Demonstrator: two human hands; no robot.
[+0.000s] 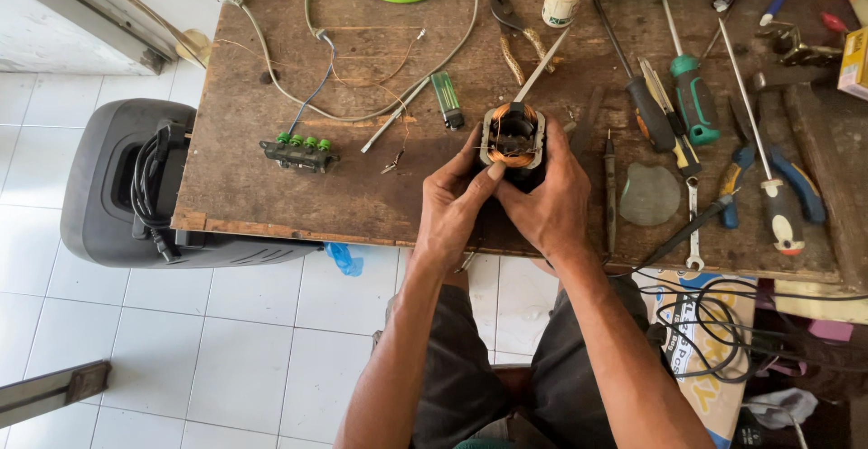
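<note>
One motor stator (513, 135) with copper windings, left hand (457, 203) and right hand (550, 198) both clasping it, wooden table (271, 178).

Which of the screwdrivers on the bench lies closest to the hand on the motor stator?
The slim dark one, lying just beside the right hand. The black-handled, green-handled and orange-tipped ones lie farther right.

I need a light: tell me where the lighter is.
The green lighter lies on the wooden table, just left of the motor coil held in both hands.
</note>
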